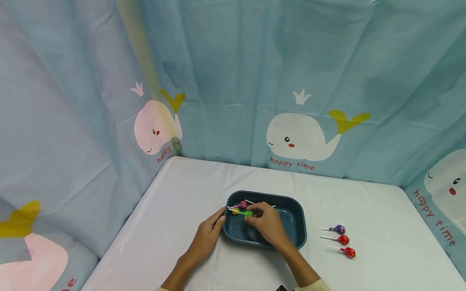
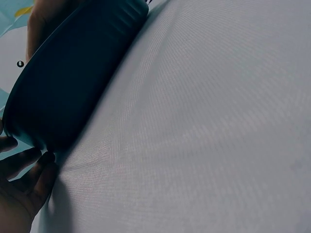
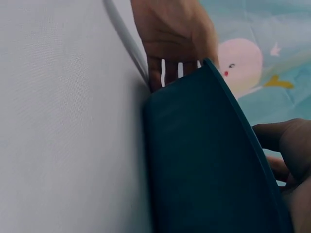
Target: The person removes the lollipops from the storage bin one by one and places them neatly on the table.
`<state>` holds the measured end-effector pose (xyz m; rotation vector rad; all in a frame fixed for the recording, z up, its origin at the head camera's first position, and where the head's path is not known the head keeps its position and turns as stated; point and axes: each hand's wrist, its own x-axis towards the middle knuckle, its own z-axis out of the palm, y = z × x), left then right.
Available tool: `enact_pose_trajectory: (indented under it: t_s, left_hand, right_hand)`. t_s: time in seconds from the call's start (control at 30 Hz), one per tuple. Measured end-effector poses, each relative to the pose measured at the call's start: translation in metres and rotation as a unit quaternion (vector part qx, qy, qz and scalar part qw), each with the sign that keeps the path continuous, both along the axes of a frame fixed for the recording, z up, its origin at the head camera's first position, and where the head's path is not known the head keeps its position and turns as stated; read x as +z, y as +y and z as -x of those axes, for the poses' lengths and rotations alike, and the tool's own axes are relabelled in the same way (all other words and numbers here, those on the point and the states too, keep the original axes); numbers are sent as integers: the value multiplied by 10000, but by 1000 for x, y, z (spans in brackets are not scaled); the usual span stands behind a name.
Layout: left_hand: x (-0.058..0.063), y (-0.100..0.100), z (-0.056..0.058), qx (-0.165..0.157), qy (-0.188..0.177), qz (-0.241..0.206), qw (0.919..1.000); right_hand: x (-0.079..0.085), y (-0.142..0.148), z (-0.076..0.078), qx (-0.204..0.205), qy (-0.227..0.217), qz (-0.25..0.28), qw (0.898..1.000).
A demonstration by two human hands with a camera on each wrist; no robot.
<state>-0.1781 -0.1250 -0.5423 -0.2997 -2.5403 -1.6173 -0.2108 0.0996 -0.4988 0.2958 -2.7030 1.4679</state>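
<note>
A dark blue-green rectangular tray (image 1: 299, 226) stands on the table, its outer wall (image 3: 194, 160) large in the right wrist view. My left hand (image 1: 208, 235) grips the tray's left end, thumb at the rim and fingers against the outside wall. Over the tray, my right hand (image 1: 268, 223) pinches a green lollipop (image 1: 248, 214) by its candy end between thumb and fingertips. Beside it in the tray's left part lie a pink lollipop (image 1: 243, 204) and a yellow lollipop (image 1: 235, 211). White sticks show near the right hand; their candy ends are hidden behind it.
Right of the tray, a purple lollipop (image 1: 340, 229), a red lollipop (image 1: 344, 239) and another red lollipop (image 1: 350, 252) lie in a column on the white tablecloth (image 1: 393, 226). A blue curtain (image 1: 225, 81) with printed whales borders the table's back and sides.
</note>
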Motion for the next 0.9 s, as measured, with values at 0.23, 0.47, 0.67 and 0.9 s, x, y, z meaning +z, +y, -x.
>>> enact_pose_trajectory:
  t_s: [0.23, 0.47, 0.67, 0.9]
  left_hand:
    - [0, 0, 0, -40, -52, -50, 10000]
    - [-1, 1, 1, -10, -33, -51, 10000]
    - [-2, 1, 0, -11, -45, -28, 10000]
    - [-3, 1, 0, -51, 41, 35, 10000]
  right_hand:
    - [3, 12, -6, -85, -75, -55, 9999]
    - [3, 19, -13, -219, -160, -40, 9996]
    - [6, 23, -18, -447, -5, 92, 9990]
    - [7, 31, -24, -640, 70, 282, 9975]
